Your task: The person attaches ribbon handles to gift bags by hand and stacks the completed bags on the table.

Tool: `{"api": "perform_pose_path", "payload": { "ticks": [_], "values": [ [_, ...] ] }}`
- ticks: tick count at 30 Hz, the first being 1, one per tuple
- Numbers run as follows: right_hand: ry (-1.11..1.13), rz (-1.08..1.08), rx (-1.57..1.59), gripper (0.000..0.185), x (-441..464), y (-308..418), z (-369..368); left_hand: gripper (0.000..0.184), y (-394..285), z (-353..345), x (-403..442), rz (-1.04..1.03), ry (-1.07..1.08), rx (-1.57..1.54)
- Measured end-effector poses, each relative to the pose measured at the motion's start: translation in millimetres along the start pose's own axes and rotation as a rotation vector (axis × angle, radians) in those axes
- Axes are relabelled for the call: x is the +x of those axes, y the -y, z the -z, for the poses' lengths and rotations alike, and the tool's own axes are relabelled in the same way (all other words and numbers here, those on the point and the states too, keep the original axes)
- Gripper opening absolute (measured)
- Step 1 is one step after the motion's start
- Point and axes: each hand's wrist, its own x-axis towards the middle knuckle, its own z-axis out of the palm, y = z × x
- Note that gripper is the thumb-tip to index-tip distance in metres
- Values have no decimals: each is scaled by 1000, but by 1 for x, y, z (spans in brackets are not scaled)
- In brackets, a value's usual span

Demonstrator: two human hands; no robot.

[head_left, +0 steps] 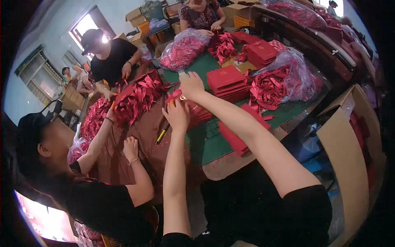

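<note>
My left hand (177, 114) is at the middle of the table, its fingers bent against a small red piece with a gold mark. Just above it, my right hand (191, 85) has its fingers curled at the top of that piece; what they hold is too small to name. Right of my hands lie stacked red bags (225, 79), with more red bags (199, 113) partly behind my right forearm. A yellow and black cutter (161, 136) rests on the brown cloth, left of my left forearm.
Red ribbons (138, 99) are heaped at the left, beside a co-worker's hands. Two more people sit across the table. Plastic bags of ribbon (183, 51) stand at the far side and right (267, 88). An open cardboard box (343, 152) is at the right.
</note>
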Motion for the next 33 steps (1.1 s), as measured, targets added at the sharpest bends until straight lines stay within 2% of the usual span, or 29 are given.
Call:
{"api": "perform_pose_path", "payload": {
  "ticks": [1, 3, 4, 6, 7, 10, 13, 15, 17, 20, 22, 23, 25, 26, 28, 29, 33],
  "values": [
    [99, 71, 55, 23, 2, -2, 4, 38, 0, -3, -1, 2, 2, 0],
    [352, 476, -111, 22, 11, -10, -3, 44, 2, -10, -4, -73, -75, 44],
    [656, 237, -56, 23, 14, -3, 4, 46, 5, -14, -4, -81, -33, 63],
    [495, 251, -43, 25, -6, -14, -25, 46, 12, -20, -7, -153, -8, 86],
    [481, 142, -41, 28, -12, -16, -36, 46, 15, -22, -7, -157, 29, 37],
    [402, 83, -83, 31, -35, -19, -53, 45, 20, -27, -11, -128, 119, -65],
    [424, 68, -114, 30, -43, -17, -56, 45, 21, -29, -13, -90, 179, -110],
    [338, 97, -141, 30, -46, -17, -56, 45, 20, -29, -13, -85, 199, -100],
    [394, 63, -127, 31, -47, -15, -55, 45, 20, -29, -12, -93, 208, -81],
    [164, 126, -228, 35, -50, -13, -54, 46, 19, -27, -12, -104, 239, -25],
    [134, 209, -371, 40, -45, -10, -42, 46, 21, -30, -11, -123, 234, -22],
    [166, 237, -343, 45, -40, -9, -36, 45, 24, -29, -9, -122, 256, -38],
    [96, 234, -203, 48, -28, -6, -13, 43, 28, -21, -3, -122, 277, -93],
    [42, 181, -79, 49, -25, -6, 3, 43, 31, -16, -1, -134, 287, -112],
    [130, 37, 86, 49, -9, -4, 51, 44, 37, -16, 5, -179, 251, -97],
    [69, -10, 169, 49, -7, -9, 64, 45, 37, -14, 8, -191, 240, -98],
    [-6, -67, 293, 47, -19, -27, 141, 45, 28, -1, 12, -191, 223, -92]
  ]
}}
